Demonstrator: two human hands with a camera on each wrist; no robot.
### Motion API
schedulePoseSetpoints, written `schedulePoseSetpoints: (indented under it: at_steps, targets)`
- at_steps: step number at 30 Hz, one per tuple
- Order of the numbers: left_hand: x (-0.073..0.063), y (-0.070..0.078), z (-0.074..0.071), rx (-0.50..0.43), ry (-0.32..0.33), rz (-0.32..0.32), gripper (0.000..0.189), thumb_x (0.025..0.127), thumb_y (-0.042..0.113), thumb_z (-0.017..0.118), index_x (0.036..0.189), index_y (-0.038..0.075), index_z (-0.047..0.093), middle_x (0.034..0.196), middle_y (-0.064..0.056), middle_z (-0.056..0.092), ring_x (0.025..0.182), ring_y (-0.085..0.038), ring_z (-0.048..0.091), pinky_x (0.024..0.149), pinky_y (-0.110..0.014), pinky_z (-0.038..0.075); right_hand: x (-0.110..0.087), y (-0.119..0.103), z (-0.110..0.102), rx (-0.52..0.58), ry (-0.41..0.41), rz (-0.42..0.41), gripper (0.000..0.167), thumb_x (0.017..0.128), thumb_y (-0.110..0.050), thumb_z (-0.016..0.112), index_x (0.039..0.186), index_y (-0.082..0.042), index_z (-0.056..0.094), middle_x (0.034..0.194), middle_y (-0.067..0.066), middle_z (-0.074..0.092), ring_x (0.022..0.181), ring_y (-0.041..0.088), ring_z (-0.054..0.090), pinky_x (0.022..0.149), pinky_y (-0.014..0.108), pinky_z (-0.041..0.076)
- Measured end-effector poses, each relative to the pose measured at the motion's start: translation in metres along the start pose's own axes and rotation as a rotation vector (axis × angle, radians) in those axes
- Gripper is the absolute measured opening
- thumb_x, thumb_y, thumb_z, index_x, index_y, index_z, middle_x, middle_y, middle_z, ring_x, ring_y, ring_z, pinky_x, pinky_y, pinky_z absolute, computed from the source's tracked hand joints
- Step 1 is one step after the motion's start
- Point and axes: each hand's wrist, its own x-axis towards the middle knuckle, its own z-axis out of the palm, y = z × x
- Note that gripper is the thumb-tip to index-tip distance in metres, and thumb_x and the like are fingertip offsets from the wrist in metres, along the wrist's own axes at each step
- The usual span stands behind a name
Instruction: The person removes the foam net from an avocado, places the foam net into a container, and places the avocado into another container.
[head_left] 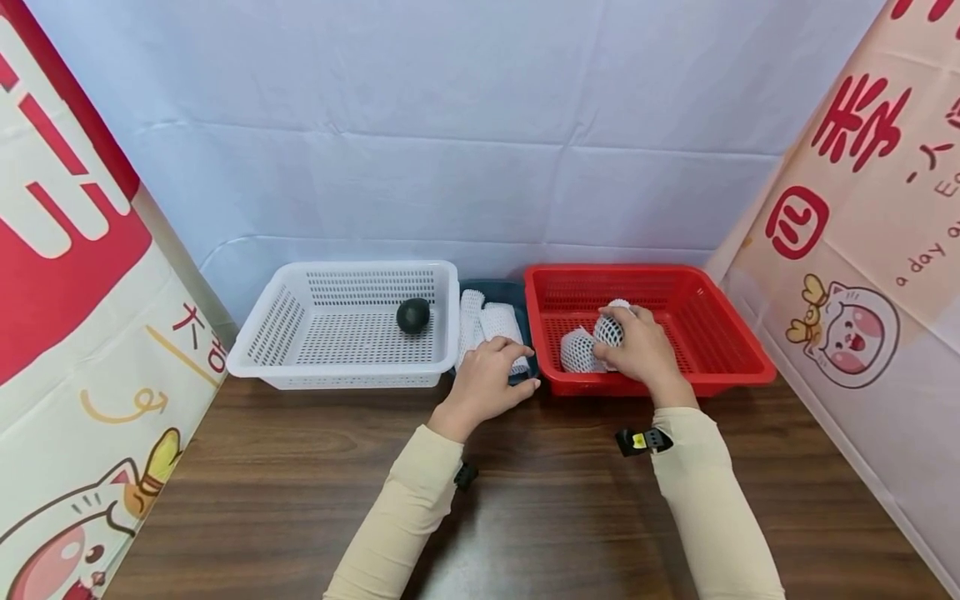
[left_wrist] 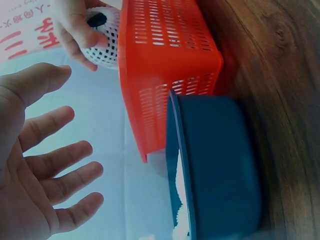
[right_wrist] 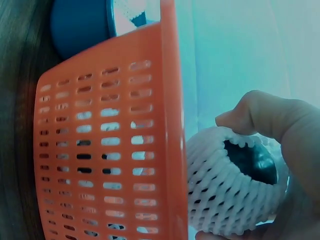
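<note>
My right hand (head_left: 641,346) grips a dark, avocado-like fruit in a white foam net (head_left: 608,330), over the front left part of the red basket (head_left: 720,367). In the right wrist view, dark green skin shows through the opening of this foam net (right_wrist: 215,195), with thumb and fingers around its sides. Another netted fruit (head_left: 579,351) lies beside it in the basket. My left hand (head_left: 483,385) hovers with spread fingers at the front of the blue bin (left_wrist: 215,165), holding nothing. White foam nets (head_left: 498,323) lie in that bin.
On the left stands a white basket (head_left: 341,371) with one bare dark fruit (head_left: 413,316) inside. The blue bin sits between the two baskets on a wooden table (head_left: 540,517). A pale cloth (head_left: 375,192) hangs behind, and printed cloths flank both sides.
</note>
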Motion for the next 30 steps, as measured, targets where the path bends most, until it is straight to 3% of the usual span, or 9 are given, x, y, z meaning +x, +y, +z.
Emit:
schedulePoseSetpoints:
  at_steps: [10,19,24,30]
  targets:
    - [-0.018,-0.014,0.007,-0.038,0.017,-0.003,0.036,0.082,0.036,0.069,0.111,0.015,0.066,0.107,-0.002,0.060,0.096,-0.016,0.055,0.075,-0.037,0.047,-0.017,-0.008,0.002,0.037,0.008,-0.036,0.059,0.078,-0.020,0.067,0.132,-0.009,0.049,0.138,0.030,0.030,0.115,0.049,0.038,0.086,0.064,0.035]
    - [-0.029,-0.028,0.009,-0.241,0.004,-0.020,0.038,0.083,0.031,0.069,0.114,0.010,0.064,0.110,-0.002,0.059,0.099,-0.016,0.055,0.084,-0.034,0.045,-0.021,-0.006,0.009,0.159,0.051,-0.125,0.070,0.074,-0.019,0.074,0.137,-0.009,0.044,0.136,0.022,0.037,0.112,0.039,0.040,0.086,0.060,0.036]
    - [-0.034,-0.035,0.009,-0.319,0.020,-0.028,0.036,0.084,0.028,0.069,0.115,0.011,0.063,0.112,-0.002,0.059,0.103,-0.018,0.055,0.086,-0.035,0.044,-0.024,-0.002,0.014,0.249,0.052,-0.109,0.082,0.073,-0.021,0.077,0.141,-0.007,0.034,0.130,0.019,0.042,0.110,0.035,0.041,0.088,0.059,0.037]
    - [-0.040,-0.042,0.011,-0.440,0.010,-0.059,0.036,0.084,0.026,0.070,0.116,0.011,0.062,0.115,-0.003,0.059,0.105,-0.018,0.054,0.085,-0.036,0.045,-0.028,-0.001,0.020,0.325,0.114,-0.157,0.076,0.071,-0.015,0.077,0.136,-0.005,0.039,0.126,0.018,0.044,0.106,0.033,0.043,0.086,0.056,0.038]
